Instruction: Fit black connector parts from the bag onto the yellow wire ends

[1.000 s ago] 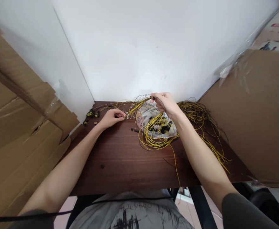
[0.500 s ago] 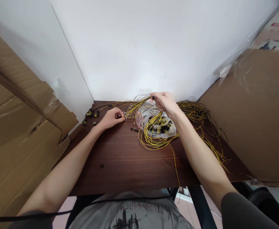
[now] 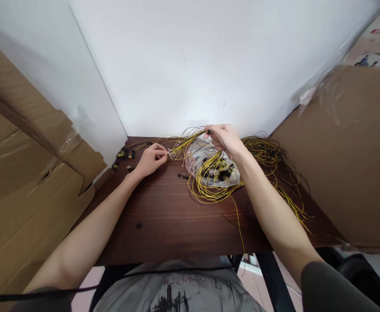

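Yellow and black wires [image 3: 192,139] run in a bundle between my two hands. My right hand [image 3: 221,138] is closed around the bundle above the table, and the wires loop down below it. At the bundle's left end, small pale tips [image 3: 173,155] fan out. My left hand [image 3: 152,159] pinches there with thumb and forefinger on a wire end; the exact piece is too small to make out. Under the right hand sits a clear plastic bag [image 3: 199,157] with small black and yellow parts [image 3: 224,171] in it, partly behind the hanging wire loops [image 3: 206,195].
Another heap of yellow and black wires [image 3: 264,151] lies at the table's back right. Several small black and yellow parts [image 3: 121,154] rest at the back left. Cardboard [image 3: 30,173] flanks the dark wooden table [image 3: 164,216] on the left, a cardboard box [image 3: 349,160] on the right.
My left hand has shifted very slightly left and up at the wire tips. The right hand keeps its hold on the bundle in nearly the same place.
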`<state>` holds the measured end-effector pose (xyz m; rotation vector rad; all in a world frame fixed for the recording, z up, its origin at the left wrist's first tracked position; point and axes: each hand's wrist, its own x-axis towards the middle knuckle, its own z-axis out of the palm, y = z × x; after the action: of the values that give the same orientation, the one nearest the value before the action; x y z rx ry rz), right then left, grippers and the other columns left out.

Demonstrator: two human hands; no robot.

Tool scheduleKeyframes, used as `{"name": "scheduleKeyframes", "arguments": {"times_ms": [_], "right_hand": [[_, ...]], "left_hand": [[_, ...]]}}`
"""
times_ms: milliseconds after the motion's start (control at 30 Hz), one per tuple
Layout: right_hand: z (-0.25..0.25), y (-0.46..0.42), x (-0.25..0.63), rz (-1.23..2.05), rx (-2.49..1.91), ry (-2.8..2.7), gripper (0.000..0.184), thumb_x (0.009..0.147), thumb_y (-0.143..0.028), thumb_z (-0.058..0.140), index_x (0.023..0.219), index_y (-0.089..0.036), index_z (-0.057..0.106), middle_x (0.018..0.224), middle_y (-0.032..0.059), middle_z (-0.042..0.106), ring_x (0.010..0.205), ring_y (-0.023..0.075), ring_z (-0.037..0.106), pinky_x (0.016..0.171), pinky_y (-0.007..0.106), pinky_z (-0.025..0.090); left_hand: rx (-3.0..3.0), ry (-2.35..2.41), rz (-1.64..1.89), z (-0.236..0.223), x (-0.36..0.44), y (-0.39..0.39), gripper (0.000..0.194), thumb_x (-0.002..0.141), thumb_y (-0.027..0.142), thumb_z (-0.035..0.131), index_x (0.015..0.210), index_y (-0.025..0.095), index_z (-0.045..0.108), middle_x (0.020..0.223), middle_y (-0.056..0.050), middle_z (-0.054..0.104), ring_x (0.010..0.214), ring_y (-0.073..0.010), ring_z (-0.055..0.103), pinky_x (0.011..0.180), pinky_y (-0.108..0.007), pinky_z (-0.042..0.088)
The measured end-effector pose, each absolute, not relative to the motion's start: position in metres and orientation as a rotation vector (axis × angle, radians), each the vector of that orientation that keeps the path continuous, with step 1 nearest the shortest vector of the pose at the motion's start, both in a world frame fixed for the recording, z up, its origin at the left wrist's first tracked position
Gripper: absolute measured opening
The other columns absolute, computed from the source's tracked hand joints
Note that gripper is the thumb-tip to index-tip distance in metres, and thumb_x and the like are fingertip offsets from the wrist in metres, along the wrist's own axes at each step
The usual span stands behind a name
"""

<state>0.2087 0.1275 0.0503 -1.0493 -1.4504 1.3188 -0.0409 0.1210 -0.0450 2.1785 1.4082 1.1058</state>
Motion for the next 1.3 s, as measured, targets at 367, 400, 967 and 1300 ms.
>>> {"name": "scheduleKeyframes", "arguments": {"times_ms": [367, 400, 967, 1300], "right_hand": [[0.0506, 0.1262, 0.2061, 1.321, -1.058, -1.467, 0.026, 0.081, -0.027, 0.053, 0.058, -0.014, 0.054, 0.036, -0.0106, 0.019, 0.032, 0.0022, 0.011, 0.033, 0.020, 0.007], [0.0502, 0.1264, 0.2061, 1.320, -1.058, -1.466, 0.026, 0.081, -0.027, 0.053, 0.059, -0.014, 0.055, 0.036, -0.0107, 0.019, 0.032, 0.0021, 0.011, 0.033, 0.020, 0.007], [0.0484, 0.1271, 0.2066, 1.334, -1.037, -1.465, 0.026, 0.081, -0.027, 0.054, 0.059, -0.014, 0.055, 0.036, -0.0107, 0.019, 0.032, 0.0021, 0.012, 0.033, 0.020, 0.007], [0.0486, 0.1270, 0.2065, 1.333, -1.033, -1.467, 0.026, 0.081, -0.027, 0.054, 0.059, -0.015, 0.055, 0.036, -0.0109, 0.018, 0.033, 0.0023, 0.011, 0.033, 0.020, 0.007]], "left_hand": [[2.144, 1.412, 1.245, -0.0477, -0.0406, 0.1194, 0.022, 0.077, 0.024, 0.053, 0.090, 0.014, 0.069, 0.078, -0.004, 0.058, 0.063, -0.0113, 0.052, 0.059, -0.024, 0.044], [2.105, 1.416, 1.262, -0.0476, -0.0402, 0.1187, 0.022, 0.077, 0.024, 0.054, 0.091, 0.014, 0.068, 0.078, -0.004, 0.059, 0.065, -0.0120, 0.053, 0.059, -0.024, 0.045], [1.755, 1.292, 1.303, -0.0543, -0.0396, 0.1203, 0.011, 0.074, 0.024, 0.058, 0.079, 0.015, 0.056, 0.076, -0.007, 0.069, 0.070, -0.0173, 0.067, 0.070, -0.031, 0.054], [1.913, 1.400, 1.292, -0.0521, -0.0403, 0.1181, 0.013, 0.071, 0.026, 0.062, 0.077, 0.014, 0.063, 0.086, -0.007, 0.070, 0.080, -0.0183, 0.065, 0.077, -0.032, 0.052]]}}
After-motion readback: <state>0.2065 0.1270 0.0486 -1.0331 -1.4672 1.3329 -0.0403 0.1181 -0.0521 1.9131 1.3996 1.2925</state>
